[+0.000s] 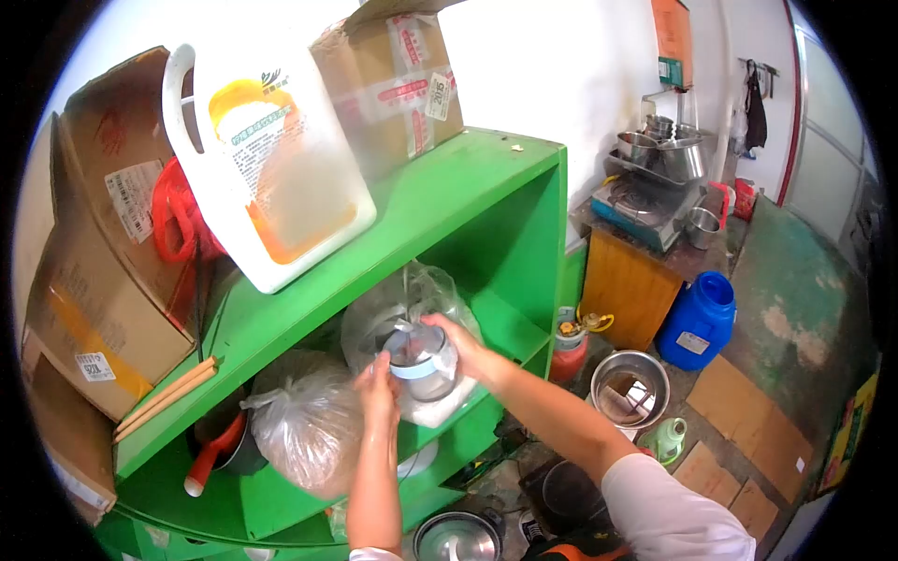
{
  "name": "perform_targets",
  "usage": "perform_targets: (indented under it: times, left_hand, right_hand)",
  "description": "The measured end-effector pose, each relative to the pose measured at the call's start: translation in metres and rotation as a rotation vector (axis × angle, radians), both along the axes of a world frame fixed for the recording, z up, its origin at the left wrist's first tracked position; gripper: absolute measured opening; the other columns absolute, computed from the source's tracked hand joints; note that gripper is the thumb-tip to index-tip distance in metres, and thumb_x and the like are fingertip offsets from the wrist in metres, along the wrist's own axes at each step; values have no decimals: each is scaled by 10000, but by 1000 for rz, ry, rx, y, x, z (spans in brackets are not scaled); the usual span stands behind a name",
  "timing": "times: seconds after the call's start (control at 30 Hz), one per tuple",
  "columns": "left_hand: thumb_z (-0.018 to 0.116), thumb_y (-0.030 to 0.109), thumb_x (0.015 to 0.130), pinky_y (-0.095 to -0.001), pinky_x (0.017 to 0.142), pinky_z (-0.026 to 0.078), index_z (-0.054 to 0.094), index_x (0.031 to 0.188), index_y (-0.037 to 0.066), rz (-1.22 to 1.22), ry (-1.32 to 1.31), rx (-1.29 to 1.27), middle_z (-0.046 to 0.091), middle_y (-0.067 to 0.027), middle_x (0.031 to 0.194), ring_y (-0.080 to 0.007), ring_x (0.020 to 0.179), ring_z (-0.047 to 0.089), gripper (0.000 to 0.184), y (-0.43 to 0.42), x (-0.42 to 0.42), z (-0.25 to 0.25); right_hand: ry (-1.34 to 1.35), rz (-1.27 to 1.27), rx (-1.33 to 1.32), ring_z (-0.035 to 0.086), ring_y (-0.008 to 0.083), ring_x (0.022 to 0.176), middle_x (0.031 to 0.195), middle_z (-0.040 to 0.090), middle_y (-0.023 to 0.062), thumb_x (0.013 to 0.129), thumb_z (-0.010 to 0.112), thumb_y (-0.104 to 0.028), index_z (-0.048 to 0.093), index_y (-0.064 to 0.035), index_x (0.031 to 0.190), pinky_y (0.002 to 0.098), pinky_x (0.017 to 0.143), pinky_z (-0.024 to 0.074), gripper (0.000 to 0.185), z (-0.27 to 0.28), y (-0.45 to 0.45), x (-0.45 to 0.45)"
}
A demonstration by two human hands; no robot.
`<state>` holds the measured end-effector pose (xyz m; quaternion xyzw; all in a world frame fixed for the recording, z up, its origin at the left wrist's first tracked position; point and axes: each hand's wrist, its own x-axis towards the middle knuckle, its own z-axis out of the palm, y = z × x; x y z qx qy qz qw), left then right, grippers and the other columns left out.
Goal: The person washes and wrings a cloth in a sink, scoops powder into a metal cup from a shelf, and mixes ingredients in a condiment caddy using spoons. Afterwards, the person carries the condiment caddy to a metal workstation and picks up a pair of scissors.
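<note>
A see-through round container [426, 360] with a pale blue band is between my two hands, in front of the middle opening of the green shelf [486, 210]. My left hand [378, 395] is closed on its left side. Around the far right side, my right hand [456, 348] grips the container, and thin clear plastic shows by its fingers. Behind it a clear plastic bag [360, 323] stands in the shelf. Left of my left hand sits a full, tied plastic bag [304, 435]. What these bags hold is hard to make out.
A white jug [281, 159], cardboard boxes [388, 93] and wooden sticks [166, 400] lie on the shelf top. A red-handled pot [220, 449] is below. To the right are a gas stove [645, 206], a blue barrel [697, 321], a metal basin [630, 363] and a gas cylinder [568, 360].
</note>
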<state>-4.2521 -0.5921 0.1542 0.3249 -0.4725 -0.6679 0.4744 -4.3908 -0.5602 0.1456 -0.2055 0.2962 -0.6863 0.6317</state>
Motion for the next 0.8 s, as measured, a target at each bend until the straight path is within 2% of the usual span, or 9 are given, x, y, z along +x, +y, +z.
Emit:
perform_targets:
  times: [0.1,0.2,0.37,0.43,0.5,0.57,0.6,0.7,0.8]
  left_hand:
    - [590,221,756,-208,378,210,479,560,70,94,-27,-66,391,59,492,-32,424,300,271,-1,1,-10]
    - [604,196,744,-219,416,280,500,568,9,316,-191,-328,436,39,513,-45,475,349,277,-1,-5,-23]
    - [588,183,751,-199,437,288,527,601,14,328,-304,-526,444,45,531,-24,511,362,235,17,2,-19]
    - [600,193,741,-200,420,274,520,585,29,170,-325,-611,442,46,523,-25,487,357,239,5,13,-27]
    - [610,189,729,-206,386,243,493,547,69,117,-283,-528,417,52,501,-28,434,335,248,-8,23,-29]
    - [628,180,716,-212,388,217,473,523,64,-77,-237,-287,389,69,486,-30,431,298,273,-14,27,-25]
    - [632,205,711,-213,379,196,483,523,86,-129,-234,-287,392,72,483,-24,412,290,269,-16,29,-21]
    - [633,220,710,-214,380,197,485,517,86,-200,-230,-251,394,73,482,-25,412,289,278,-27,33,-15]
    - [635,224,707,-213,388,199,493,509,89,-287,-288,-238,397,71,482,-30,422,299,279,-32,33,-3]
  right_hand:
    - [62,-174,-70,540,204,866,952,557,100,823,407,-305,483,-14,1046,302,807,408,374,-8,12,17]
    - [542,-713,-240,343,211,1101,1160,402,120,887,300,-267,402,-13,1155,286,950,213,383,-19,31,48]
    - [913,-944,-174,377,184,1053,1067,443,123,877,325,-215,425,10,1117,281,917,250,343,-35,32,55]
    - [793,-605,-235,413,173,1019,1041,478,98,859,350,-186,460,5,1083,273,901,275,315,-40,15,33]
    - [762,-552,-190,448,164,977,1005,513,77,841,374,-159,498,-2,1038,265,885,300,281,-32,7,16]
    - [875,-106,-346,459,160,965,1004,527,72,833,393,-147,518,-11,1006,272,874,320,254,-7,20,-8]
    - [1102,-81,-354,469,234,1004,1084,510,129,829,397,-242,511,-9,1032,317,852,354,330,-15,12,-23]
    - [1526,168,-437,496,260,961,1051,522,141,809,410,-225,530,-36,1009,325,833,373,300,26,20,-42]
    - [1764,193,-707,516,313,849,911,544,157,768,413,-191,537,-49,979,370,757,409,283,45,18,-46]
